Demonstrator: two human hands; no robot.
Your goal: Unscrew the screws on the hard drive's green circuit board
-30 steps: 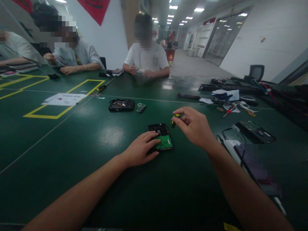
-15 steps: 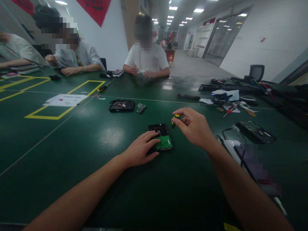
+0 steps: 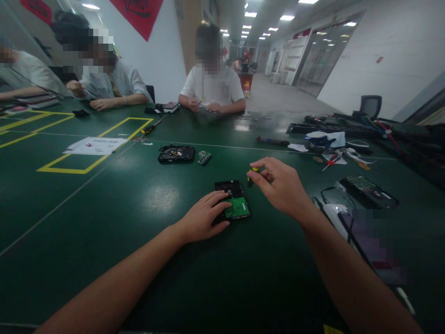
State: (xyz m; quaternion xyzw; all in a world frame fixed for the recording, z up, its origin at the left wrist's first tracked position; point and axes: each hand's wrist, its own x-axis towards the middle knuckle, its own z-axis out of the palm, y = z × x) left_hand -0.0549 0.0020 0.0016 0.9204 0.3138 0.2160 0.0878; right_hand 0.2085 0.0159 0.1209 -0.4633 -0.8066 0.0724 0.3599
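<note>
A hard drive (image 3: 229, 187) with a green circuit board (image 3: 238, 208) showing lies flat in front of me. My left hand (image 3: 207, 214) holds it at its left end, fingers spread across the top and thumb along the near edge; the part beneath the palm is hidden. Just off the drive's right side, my right hand (image 3: 273, 178) pinches a short yellow-and-black screwdriver (image 3: 255, 169) between thumb and fingers. Its lower end points down near the drive's far right edge, and I cannot tell whether it touches anything.
Beyond the drive lie an opened hard drive (image 3: 176, 153) and a small loose circuit board (image 3: 204, 157). To the right are another hard drive (image 3: 369, 190), a red-handled screwdriver (image 3: 332, 161) and cables. A long screwdriver (image 3: 149, 129) lies farther left. Several people sit across the table (image 3: 86, 232).
The screwdriver in my right hand appears turned slightly between the fingers. My left hand and the hard drive have stayed in place; the view has shifted a little.
</note>
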